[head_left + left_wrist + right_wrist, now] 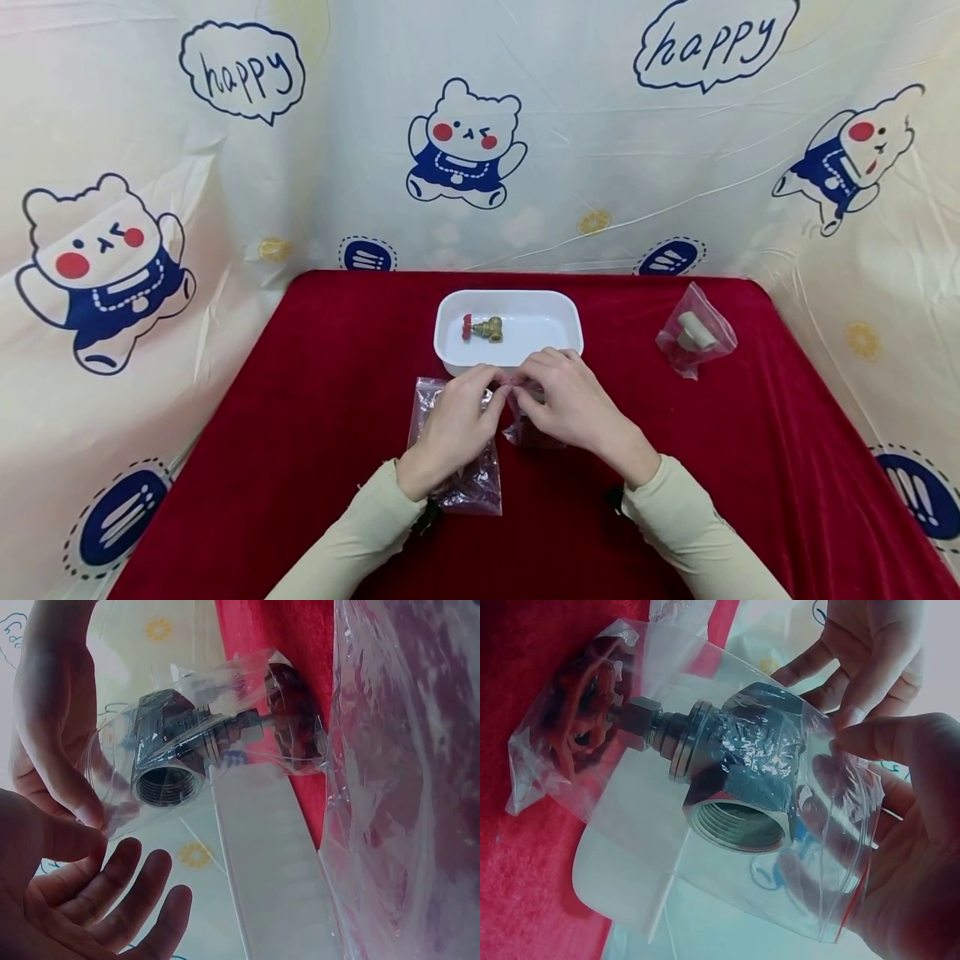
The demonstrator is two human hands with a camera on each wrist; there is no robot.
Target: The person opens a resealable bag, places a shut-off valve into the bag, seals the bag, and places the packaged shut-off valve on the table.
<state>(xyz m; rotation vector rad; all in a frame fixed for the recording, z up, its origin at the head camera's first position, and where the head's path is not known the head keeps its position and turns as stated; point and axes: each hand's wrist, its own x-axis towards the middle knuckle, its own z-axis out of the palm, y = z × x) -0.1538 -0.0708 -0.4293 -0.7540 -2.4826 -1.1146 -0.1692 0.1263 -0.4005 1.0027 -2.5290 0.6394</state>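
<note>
A clear zip bag [840, 855] with a metal valve [757, 757] inside hangs beneath both hands. The valve has a threaded opening and a red handwheel [585, 712]. My left hand [457, 425] pinches the bag's top edge between thumb and forefinger. Right beside it, my right hand [573, 400] pinches the same edge, the fingertips of both hands meeting. Behind the hands, a white tray [557, 357] holds a brass valve [489, 329] with a red handle. Much of the held bag is hidden in the head view.
Under the left hand lies another clear zip bag [480, 483], flat on the red cloth [315, 433]; what it holds cannot be told. At the right, a small bag [720, 333] contains white pipe-like pieces [696, 330]. A printed curtain [585, 150] surrounds the table.
</note>
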